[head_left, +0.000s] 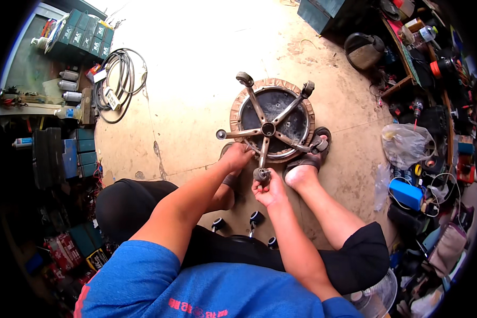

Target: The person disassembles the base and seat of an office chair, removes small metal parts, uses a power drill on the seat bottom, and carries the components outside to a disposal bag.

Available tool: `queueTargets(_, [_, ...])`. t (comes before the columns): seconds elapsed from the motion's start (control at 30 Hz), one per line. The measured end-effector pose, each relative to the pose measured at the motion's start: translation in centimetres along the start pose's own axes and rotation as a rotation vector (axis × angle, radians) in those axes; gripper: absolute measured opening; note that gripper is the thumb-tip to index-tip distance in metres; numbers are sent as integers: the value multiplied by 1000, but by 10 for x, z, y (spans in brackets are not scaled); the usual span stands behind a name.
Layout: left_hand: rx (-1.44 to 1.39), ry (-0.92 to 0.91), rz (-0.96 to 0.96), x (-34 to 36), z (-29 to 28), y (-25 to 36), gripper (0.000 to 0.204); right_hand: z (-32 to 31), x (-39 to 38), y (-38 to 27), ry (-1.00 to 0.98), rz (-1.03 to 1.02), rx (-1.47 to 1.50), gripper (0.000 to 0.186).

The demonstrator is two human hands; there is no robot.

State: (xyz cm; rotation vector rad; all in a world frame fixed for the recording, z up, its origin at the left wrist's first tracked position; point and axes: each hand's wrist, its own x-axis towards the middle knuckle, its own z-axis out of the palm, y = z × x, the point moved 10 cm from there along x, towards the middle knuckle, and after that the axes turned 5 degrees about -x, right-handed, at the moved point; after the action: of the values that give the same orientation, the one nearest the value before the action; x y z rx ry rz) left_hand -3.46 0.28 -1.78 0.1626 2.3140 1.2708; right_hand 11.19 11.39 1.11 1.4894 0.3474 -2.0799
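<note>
A round stool (278, 106) lies upside down on the floor between my feet, its metal five-legged base (253, 131) facing up. Small caster wheels sit at the leg ends. My right hand (270, 192) is closed around the caster (261, 174) on the leg nearest me. My left hand (237, 157) is at the near-left rim of the seat, beside that same leg. Its fingers are drawn together, and what they pinch, if anything, is too small to make out. The seat's underside is dark, with a pleated tan cover round the edge.
Black casters (256, 218) of another seat show beneath me. A coiled cable (123, 79) lies at the left, near green boxes (79, 36) and spray cans (69, 75). At the right are crowded shelves, a plastic bag (408, 144) and a blue box (406, 194). A fan (379, 291) stands lower right.
</note>
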Motion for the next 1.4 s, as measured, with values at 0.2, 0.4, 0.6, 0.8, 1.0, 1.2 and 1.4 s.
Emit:
queueTargets(0.2, [36,-12,-110,-10,1,11,29,3,5,0,-11,9,1,24])
queueTargets(0.4, [-439,34,-583,0,-4,12,32,0,13,2,-30,22,-23,23])
queueTargets(0.6, [-729,158,-964,8,26,-37,19,-7,17,0,0,-69,-110,24])
queueTargets(0.8, [-703,77,-864,10,19,-40,23,-1,12,-7,-42,-104,-164,22])
queueTargets(1.0, [-621,-120,-586,7,9,-23,24,-21,21,-12,21,-173,-261,16])
queueTargets(1.2, [-554,-21,-507,5,-2,-8,28,-7,-22,-71,216,-738,-1102,21])
queueTargets(1.4, [-548,-59,-541,-10,11,-7,32,-48,4,-48,185,-335,-903,25])
